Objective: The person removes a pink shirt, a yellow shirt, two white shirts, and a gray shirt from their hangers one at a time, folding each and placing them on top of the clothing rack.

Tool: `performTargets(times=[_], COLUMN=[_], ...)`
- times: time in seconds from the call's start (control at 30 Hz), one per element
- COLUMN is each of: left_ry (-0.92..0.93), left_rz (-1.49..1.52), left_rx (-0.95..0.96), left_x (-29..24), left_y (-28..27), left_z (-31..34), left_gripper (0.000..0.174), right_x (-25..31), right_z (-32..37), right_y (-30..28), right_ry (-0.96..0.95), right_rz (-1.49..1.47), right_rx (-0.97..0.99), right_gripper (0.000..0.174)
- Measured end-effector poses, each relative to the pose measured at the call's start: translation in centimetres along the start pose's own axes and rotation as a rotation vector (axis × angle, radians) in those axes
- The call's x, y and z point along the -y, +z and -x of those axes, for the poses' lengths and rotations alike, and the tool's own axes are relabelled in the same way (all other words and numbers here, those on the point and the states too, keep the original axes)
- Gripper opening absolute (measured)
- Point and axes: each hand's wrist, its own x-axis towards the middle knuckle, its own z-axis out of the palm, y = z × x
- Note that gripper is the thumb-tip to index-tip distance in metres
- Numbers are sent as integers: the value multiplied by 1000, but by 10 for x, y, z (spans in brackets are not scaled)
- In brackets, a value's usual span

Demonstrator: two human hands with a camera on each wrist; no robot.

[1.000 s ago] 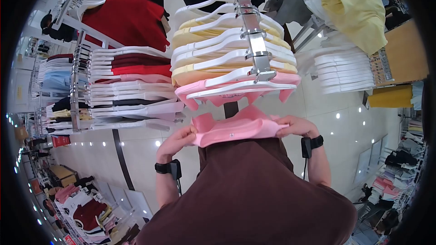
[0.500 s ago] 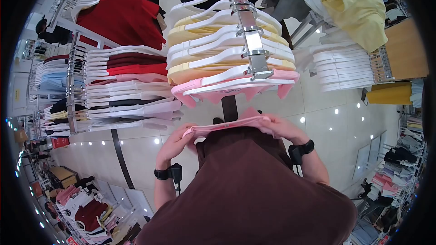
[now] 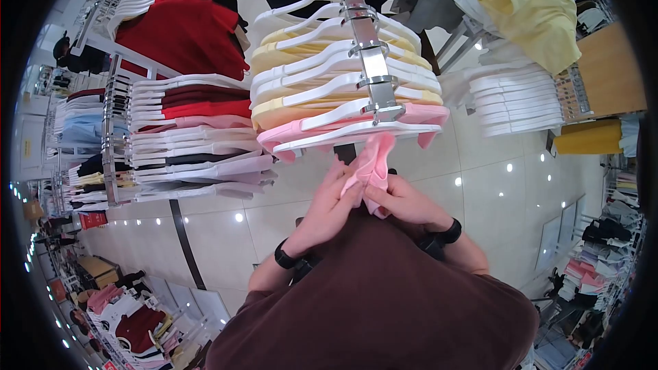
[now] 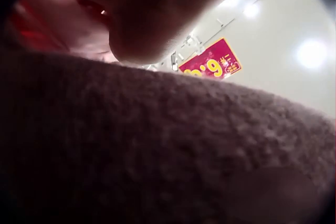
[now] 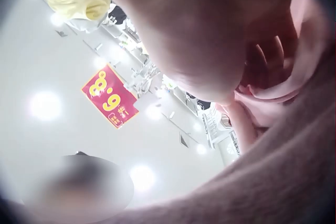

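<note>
Close in front of the dark brown shirt (image 3: 370,281) on the wearer, both hands hold a bunched, folded pink garment (image 3: 373,164). My left hand (image 3: 329,211) grips it from the left, its fingers lying along the cloth. From the other side my right hand (image 3: 410,202) pinches it, thumb on top. Curled fingers on pink cloth (image 5: 268,100) show in the right wrist view. Brown fabric (image 4: 168,140) fills most of the left wrist view, hiding that hand's grip. Just beyond the hands, a white hanger (image 3: 356,134) carries a pink top (image 3: 277,138) at the rail's near end.
A metal rail (image 3: 373,62) runs away from me with yellow tops (image 3: 267,118) on white hangers. Red garments (image 3: 181,34) hang on a rack to the left. White hangers (image 3: 514,106) and a folded yellow garment (image 3: 531,17) are at the right. Below lies a tiled floor (image 3: 493,171).
The hands have come together from the garment's two ends, so the pink garment went from stretched wide to folded and bunched between them.
</note>
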Motion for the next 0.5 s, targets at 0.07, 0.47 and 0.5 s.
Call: performTargets(times=[0.07, 0.47, 0.5], left_ry=[58, 112, 125], left_rz=[-73, -128, -132], left_rx=[-41, 18, 13], left_x=[-14, -3, -5], left_y=[8, 9, 8], left_z=[-5, -15, -16], left_gripper=[30, 51, 51], right_x=[-3, -4, -6], right_z=[-3, -10, -10], right_y=[2, 4, 1], right_ry=[-125, -340, -265], right_rz=[-89, 177, 176], right_rx=[18, -29, -3], right_gripper=[31, 33, 35])
